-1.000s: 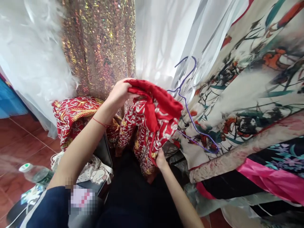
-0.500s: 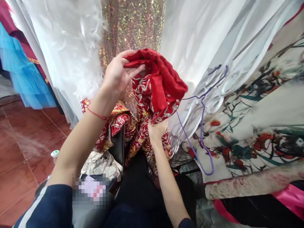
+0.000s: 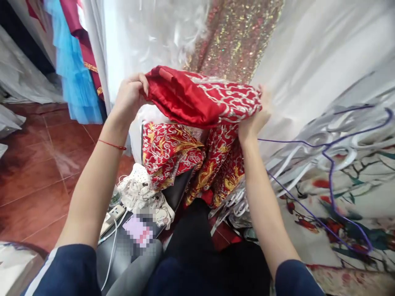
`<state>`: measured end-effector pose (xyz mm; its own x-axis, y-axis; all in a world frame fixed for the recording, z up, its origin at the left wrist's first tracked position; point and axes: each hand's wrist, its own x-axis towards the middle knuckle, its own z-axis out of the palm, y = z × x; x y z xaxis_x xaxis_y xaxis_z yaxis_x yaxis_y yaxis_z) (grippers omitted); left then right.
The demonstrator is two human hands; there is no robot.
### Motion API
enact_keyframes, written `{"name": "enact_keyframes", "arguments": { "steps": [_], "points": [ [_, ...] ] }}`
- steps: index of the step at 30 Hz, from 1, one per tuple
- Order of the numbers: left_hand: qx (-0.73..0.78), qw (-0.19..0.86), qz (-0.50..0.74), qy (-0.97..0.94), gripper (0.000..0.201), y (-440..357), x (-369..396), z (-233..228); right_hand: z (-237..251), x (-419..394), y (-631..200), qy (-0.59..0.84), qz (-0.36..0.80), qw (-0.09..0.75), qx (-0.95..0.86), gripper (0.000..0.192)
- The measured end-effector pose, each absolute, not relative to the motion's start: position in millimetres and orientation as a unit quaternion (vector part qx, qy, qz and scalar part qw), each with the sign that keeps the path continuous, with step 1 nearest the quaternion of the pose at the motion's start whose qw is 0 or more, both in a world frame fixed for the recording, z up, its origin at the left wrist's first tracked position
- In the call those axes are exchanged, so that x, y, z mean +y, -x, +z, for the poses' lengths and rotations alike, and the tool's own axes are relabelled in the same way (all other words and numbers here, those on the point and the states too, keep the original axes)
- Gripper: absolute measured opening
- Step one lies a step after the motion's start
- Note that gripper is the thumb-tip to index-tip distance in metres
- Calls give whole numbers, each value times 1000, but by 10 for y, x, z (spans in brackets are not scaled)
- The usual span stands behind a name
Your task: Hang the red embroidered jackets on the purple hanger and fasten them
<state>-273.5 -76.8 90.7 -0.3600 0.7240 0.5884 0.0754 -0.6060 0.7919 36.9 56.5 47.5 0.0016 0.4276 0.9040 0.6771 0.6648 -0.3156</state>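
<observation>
Red embroidered garment (image 3: 197, 98) in frame centre, stretched between hands. Left hand (image 3: 129, 96) clamped on its left edge, right hand (image 3: 254, 117) on right edge. Purple hanger (image 3: 331, 164) at right.

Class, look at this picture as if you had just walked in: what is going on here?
A person holds up a red embroidered garment with both bare hands, the left hand gripping one end and the right hand the other, so it is spread between them. The rest of it hangs down toward their lap. Behind hang a sequinned dress and white gowns; a purple wire hanger lies on floral fabric to the right.
</observation>
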Motion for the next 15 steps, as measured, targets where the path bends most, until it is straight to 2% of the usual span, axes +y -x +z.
{"name": "enact_keyframes", "arguments": {
  "steps": [3, 6, 7, 9, 13, 15],
  "points": [
    [375, 85, 724, -572, 22, 3010, -1248, 865, 583, 506, -17, 318, -103, 605, -723, 49],
    [431, -75, 708, -555, 22, 3363, -1669, 484, 448, 291, 353, 272, -106, 597, -747, 45],
    [464, -74, 706, -530, 22, 3487, -1778, 277, 348, 188, 453, 271, -109, 588, -754, 45],
    [494, 24, 751, -439, 18, 3705, -1933, -219, 104, -33, 589, 273, -104, 545, -786, 47],
    [511, 134, 785, -322, 3, 3825, -1977, -1212, -307, -394, 607, 211, -78, 392, -892, 57],
    [509, 196, 787, -288, 10, 3709, -1883, -1556, -395, -507, 550, 195, -85, 345, -914, 64]
  ]
}}
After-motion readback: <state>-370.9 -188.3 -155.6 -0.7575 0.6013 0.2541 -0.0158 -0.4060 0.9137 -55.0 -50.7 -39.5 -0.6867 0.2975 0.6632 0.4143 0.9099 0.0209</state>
